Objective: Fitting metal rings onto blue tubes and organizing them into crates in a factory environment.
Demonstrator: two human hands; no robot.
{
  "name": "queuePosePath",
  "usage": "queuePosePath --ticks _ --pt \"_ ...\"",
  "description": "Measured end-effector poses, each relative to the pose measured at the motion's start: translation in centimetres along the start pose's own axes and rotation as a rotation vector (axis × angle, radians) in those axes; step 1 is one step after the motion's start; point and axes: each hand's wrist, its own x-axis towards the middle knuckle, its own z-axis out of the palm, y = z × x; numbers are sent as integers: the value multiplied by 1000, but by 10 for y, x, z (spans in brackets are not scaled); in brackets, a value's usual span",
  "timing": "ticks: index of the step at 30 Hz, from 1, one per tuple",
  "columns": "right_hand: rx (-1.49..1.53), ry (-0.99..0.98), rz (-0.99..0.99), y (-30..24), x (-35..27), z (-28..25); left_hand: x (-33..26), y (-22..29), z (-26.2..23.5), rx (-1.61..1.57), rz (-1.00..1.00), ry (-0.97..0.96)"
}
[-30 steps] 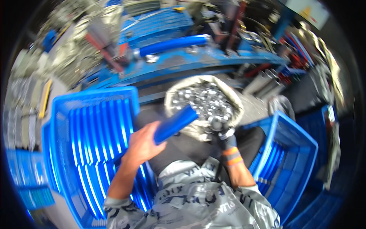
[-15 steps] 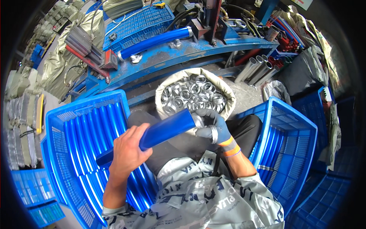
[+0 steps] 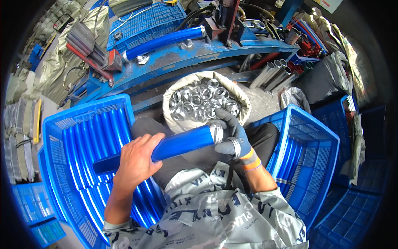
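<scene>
Blue along the tube (image 3: 184, 142), held above the lap (image 3: 195, 161) near mid-view. Runs lengthwise from between eight and nine o'clock to between two and three, pointing its upper end at the gloved right hand (image 3: 234, 139). Gripped from above by the bare left hand (image 3: 139, 157), closed around it mid-length. Met there by silver rings (image 3: 216, 133), pinched in the right hand. Lies toward seven o'clock from a sack (image 3: 243, 99) of similar rings.
</scene>
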Motion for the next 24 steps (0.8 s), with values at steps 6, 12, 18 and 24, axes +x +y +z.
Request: queuePosePath --ticks 6,12,18,24 --pt "-136 -63 66 -10 -5 -3 0 -2 9 -4 -9 -8" --pt "-348 -128 15 -6 -3 -13 3 -8 22 35 17 11" --pt "-267 -62 -2 11 4 -25 9 -13 53 54 -66 149" --pt "-696 118 -1 16 19 -88 17 -24 61 -400 -88 518"
